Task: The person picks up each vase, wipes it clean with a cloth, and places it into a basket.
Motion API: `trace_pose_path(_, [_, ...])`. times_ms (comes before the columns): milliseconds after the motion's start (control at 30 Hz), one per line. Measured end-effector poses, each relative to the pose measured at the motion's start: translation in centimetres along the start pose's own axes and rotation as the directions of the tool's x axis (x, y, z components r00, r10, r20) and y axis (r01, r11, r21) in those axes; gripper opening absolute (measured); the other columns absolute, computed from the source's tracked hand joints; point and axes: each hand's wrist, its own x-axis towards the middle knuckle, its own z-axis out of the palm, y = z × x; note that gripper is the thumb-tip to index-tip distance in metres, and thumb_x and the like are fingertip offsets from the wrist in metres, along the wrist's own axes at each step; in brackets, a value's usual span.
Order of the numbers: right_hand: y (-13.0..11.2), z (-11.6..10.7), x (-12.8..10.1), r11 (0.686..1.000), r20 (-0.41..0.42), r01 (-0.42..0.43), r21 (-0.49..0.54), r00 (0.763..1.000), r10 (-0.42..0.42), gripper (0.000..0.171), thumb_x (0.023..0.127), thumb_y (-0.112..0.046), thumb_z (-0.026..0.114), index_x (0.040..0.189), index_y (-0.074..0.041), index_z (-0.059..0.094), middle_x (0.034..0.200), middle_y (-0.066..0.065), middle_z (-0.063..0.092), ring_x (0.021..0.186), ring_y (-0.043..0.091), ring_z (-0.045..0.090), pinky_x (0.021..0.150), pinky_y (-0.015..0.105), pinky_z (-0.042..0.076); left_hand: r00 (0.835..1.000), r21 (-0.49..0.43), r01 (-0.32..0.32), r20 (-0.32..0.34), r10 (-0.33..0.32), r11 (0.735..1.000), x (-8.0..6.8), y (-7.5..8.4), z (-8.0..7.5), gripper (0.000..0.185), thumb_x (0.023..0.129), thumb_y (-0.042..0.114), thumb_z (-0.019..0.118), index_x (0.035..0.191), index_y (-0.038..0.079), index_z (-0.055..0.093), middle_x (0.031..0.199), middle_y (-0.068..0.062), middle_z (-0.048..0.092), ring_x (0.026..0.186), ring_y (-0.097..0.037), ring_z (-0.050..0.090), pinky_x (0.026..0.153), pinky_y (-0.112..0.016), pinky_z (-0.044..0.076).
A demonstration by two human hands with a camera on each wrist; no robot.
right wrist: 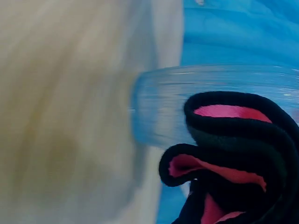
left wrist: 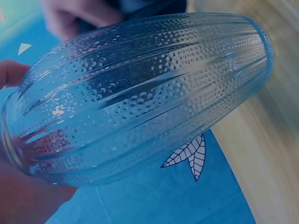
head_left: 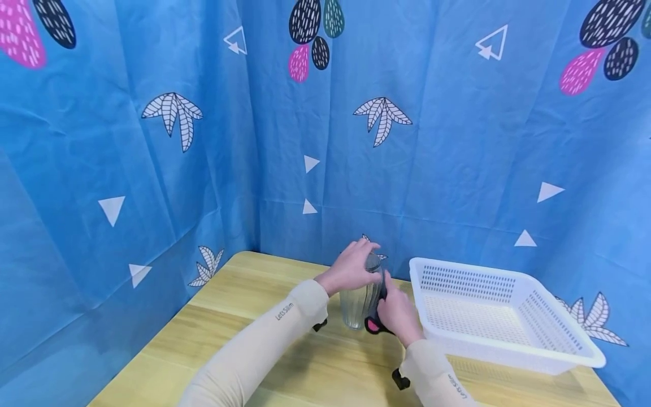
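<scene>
A clear ribbed glass vase (head_left: 352, 310) stands upright at the table's middle, its dimpled side filling the left wrist view. My left hand (head_left: 352, 269) grips it around the neck near the rim, thumb and fingers on opposite sides. On the vase's right side, my right hand (head_left: 399, 312) holds a folded black cloth with a pink inner face (right wrist: 233, 140). The cloth's folds hang below the fingers and overlap the glass in the right wrist view. Most of the right hand's fingers are hidden behind the cloth and the vase there.
A white perforated plastic basket (head_left: 500, 353) stands to the right of my right hand on the wood-grain table (head_left: 213, 322). Blue patterned curtain (head_left: 305, 124) hangs close behind the table and along its left side.
</scene>
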Motion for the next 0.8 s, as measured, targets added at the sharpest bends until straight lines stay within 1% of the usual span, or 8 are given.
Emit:
trace_pose_path(133, [0.7,1.3,-0.8,1.0,0.078,-0.006,-0.021,0.997,0.008,0.071,0.086,-0.001,0.059,0.153,0.002,0.037,0.117,0.032,0.067,0.097,0.043,0.069,0.078,0.054,0.054,1.0,0.039,-0.001,-0.026,0.002,0.999,-0.2,0.0,0.4,0.064,0.092,0.046,0.068,0.146,0.017,0.049,0.139,-0.002,0.052,0.128,-0.02,0.048,0.109,-0.041,0.041])
trace_pose_path(200, [0.9,1.6,-1.1,1.0,0.108,-0.005,-0.03,0.994,0.008,0.071,0.084,0.0,0.059,0.152,0.003,0.039,0.118,0.031,0.067,0.099,0.044,0.069,0.081,0.054,0.054,0.999,0.056,0.005,-0.039,-0.003,0.998,-0.3,-0.1,0.5,0.066,0.092,0.05,0.066,0.146,0.016,0.048,0.139,-0.002,0.05,0.127,-0.02,0.048,0.108,-0.04,0.042])
trace_pose_path(367, [0.9,1.6,-1.5,0.999,0.146,-0.039,0.021,0.989,0.036,0.072,0.085,-0.003,0.057,0.153,0.005,0.035,0.13,0.032,0.061,0.111,0.046,0.064,0.09,0.057,0.051,0.997,0.031,0.052,-0.056,-0.051,0.998,-0.6,-0.1,0.5,0.069,0.09,0.051,0.068,0.145,0.013,0.049,0.123,-0.003,0.044,0.11,-0.018,0.045,0.093,-0.035,0.046])
trace_pose_path(433, [0.8,1.4,-1.6,0.996,0.134,-0.061,0.071,0.99,0.051,0.072,0.087,-0.005,0.056,0.154,0.004,0.032,0.136,0.033,0.057,0.118,0.047,0.061,0.094,0.058,0.049,0.997,0.041,0.06,-0.057,-0.058,0.997,-0.7,-0.1,0.5,0.071,0.089,0.052,0.069,0.145,0.012,0.049,0.12,-0.002,0.043,0.108,-0.018,0.043,0.091,-0.034,0.046])
trace_pose_path(500, [0.5,0.9,-1.6,0.991,0.105,-0.07,0.116,0.993,0.058,0.073,0.089,-0.006,0.056,0.156,0.003,0.029,0.139,0.033,0.054,0.12,0.047,0.059,0.095,0.058,0.049,0.997,0.083,0.056,-0.063,-0.051,0.995,-0.7,0.0,0.4,0.073,0.089,0.053,0.07,0.145,0.011,0.05,0.123,-0.003,0.046,0.111,-0.018,0.044,0.095,-0.036,0.044])
trace_pose_path(667, [-0.6,-1.1,-1.4,0.979,0.01,-0.077,0.19,0.997,0.076,0.076,0.091,-0.007,0.055,0.16,-0.006,0.024,0.142,0.032,0.052,0.113,0.043,0.063,0.084,0.051,0.051,0.995,0.225,0.068,-0.088,-0.049,0.972,-0.8,0.4,0.3,0.072,0.088,0.057,0.07,0.144,0.016,0.054,0.135,-0.003,0.053,0.122,-0.021,0.049,0.101,-0.045,0.039])
trace_pose_path(733, [-1.1,-1.9,-1.4,0.972,-0.016,-0.074,0.223,0.997,0.08,0.077,0.092,-0.008,0.055,0.162,-0.011,0.022,0.143,0.032,0.051,0.105,0.041,0.065,0.077,0.047,0.051,0.995,0.221,0.073,-0.083,-0.056,0.972,-0.8,0.6,0.2,0.069,0.089,0.055,0.071,0.144,0.018,0.054,0.138,-0.004,0.053,0.126,-0.022,0.049,0.102,-0.047,0.039])
trace_pose_path(800, [-1.4,-2.4,-1.4,0.962,-0.036,-0.065,0.265,0.996,0.078,0.078,0.093,-0.012,0.057,0.162,-0.017,0.022,0.146,0.031,0.049,0.106,0.04,0.064,0.076,0.045,0.049,0.996,0.172,0.071,-0.067,-0.061,0.983,-0.8,0.6,0.2,0.065,0.09,0.049,0.072,0.144,0.018,0.053,0.139,-0.005,0.051,0.127,-0.024,0.048,0.103,-0.048,0.04])
